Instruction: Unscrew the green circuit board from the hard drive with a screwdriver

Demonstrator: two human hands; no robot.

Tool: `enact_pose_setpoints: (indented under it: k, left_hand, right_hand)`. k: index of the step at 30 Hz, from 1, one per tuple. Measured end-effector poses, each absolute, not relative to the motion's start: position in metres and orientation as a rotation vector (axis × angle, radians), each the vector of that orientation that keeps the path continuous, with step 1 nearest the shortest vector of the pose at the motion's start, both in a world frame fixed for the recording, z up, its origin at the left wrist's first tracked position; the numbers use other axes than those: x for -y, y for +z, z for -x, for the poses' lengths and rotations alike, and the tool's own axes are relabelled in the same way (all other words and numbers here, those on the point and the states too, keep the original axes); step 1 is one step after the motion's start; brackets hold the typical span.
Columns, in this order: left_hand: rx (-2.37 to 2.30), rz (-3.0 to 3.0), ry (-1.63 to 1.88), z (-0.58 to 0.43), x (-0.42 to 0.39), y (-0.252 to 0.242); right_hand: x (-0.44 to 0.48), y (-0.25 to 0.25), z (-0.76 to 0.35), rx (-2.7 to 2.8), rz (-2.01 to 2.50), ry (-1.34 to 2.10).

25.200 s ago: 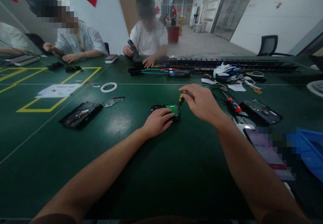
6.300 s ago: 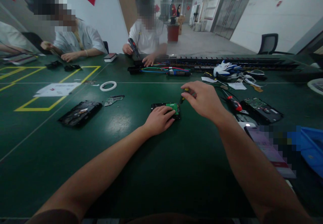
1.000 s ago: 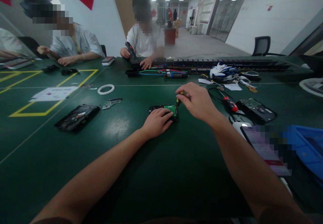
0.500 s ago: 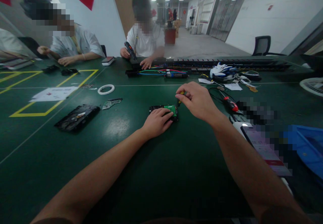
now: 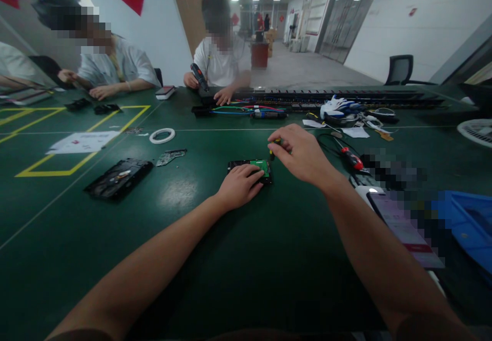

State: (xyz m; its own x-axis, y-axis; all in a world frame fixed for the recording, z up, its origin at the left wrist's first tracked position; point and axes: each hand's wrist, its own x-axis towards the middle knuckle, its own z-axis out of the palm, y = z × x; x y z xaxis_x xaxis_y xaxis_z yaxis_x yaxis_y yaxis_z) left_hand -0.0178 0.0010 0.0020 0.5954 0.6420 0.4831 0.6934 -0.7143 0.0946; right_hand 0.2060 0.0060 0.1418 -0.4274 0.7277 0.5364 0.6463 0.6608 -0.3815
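Note:
A black hard drive point(image 5: 246, 166) with a green circuit board point(image 5: 262, 166) on top lies on the green table in front of me. My left hand point(image 5: 239, 186) rests flat on its near edge, fingers spread over the board. My right hand point(image 5: 302, 152) is closed in a pinch round a small yellow-and-black screwdriver point(image 5: 272, 150), which stands upright at the drive's right far corner. The screwdriver's tip is hidden behind the drive's edge.
A second opened drive point(image 5: 118, 177) and a loose circuit board point(image 5: 171, 155) lie to the left, with a tape ring point(image 5: 162, 135) beyond. To the right lie a red-handled screwdriver point(image 5: 351, 157), a phone point(image 5: 403, 228) and a blue tray point(image 5: 471, 226). Two people work across the table.
My right hand has turned slightly on the screwdriver, staying at the drive's corner. My left hand has stayed on the drive.

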Motion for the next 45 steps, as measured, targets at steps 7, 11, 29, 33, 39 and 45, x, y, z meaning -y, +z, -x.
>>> enact_pose_setpoints:
  k: [7,11,29,33,39,45]
  left_hand:
    - [1.14,2.729,-0.749,0.0182,-0.0019,0.0005]
    - [1.14,2.72,-0.742,0.018,-0.0017,0.0005]
    - [1.158,2.734,-0.719,0.0178,-0.0019,0.0021]
    - [1.153,2.74,-0.726,0.0186,-0.0015,0.0018]
    - [1.152,2.746,-0.747,0.0191,-0.0003,0.004]
    - [1.15,2.743,-0.735,0.018,-0.0005,0.0039]
  right_hand:
    - [-0.0087,0.1417,-0.2066,2.235,1.023,0.138]
    - [-0.007,0.1413,-0.2058,2.192,1.102,0.152]
    - [-0.0048,0.1409,-0.2056,2.191,1.109,0.155]
    - [-0.0039,0.1414,-0.2052,2.175,1.098,0.16]
    - [-0.0056,0.144,-0.2042,2.246,1.025,0.162]
    - [-0.0024,0.1425,-0.2014,2.201,1.088,0.17]
